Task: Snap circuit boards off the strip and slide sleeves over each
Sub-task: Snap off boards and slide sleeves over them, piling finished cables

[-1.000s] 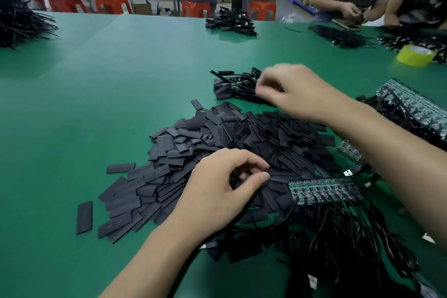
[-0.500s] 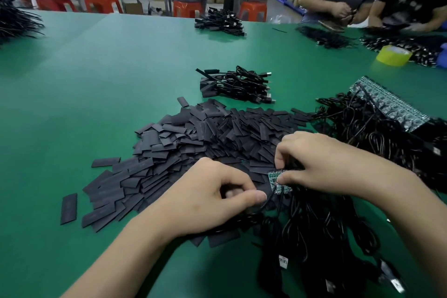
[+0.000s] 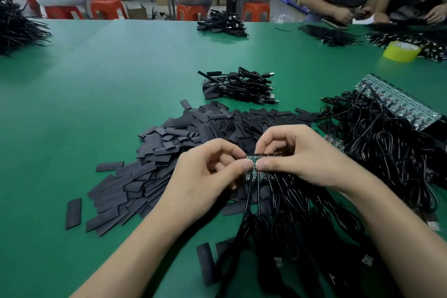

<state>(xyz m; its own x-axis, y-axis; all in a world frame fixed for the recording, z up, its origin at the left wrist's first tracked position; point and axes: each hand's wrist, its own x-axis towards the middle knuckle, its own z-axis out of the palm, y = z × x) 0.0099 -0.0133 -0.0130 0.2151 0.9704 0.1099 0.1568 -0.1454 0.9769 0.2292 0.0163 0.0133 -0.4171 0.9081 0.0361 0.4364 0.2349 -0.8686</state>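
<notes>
Both hands hold a green strip of circuit boards [image 3: 258,169] just above the table, black cables [image 3: 285,222] hanging from it toward me. My left hand [image 3: 208,174] pinches the strip's left end between thumb and fingers. My right hand [image 3: 297,155] pinches the strip right beside it, thumb tips nearly touching. A wide pile of flat black sleeves [image 3: 169,152] lies on the green table [image 3: 96,94] behind and left of the hands. Most of the strip is hidden under my right hand.
A bundle of finished cables [image 3: 242,87] lies beyond the sleeve pile. More board strips with cables [image 3: 396,109] sit at the right. A yellow tape roll [image 3: 401,51] and other cable heaps stand far back, where other people work.
My right hand came back from the far cable bundle, took the board strip and lifted it. My left hand left the sleeve pile and now pinches the strip's left end.
</notes>
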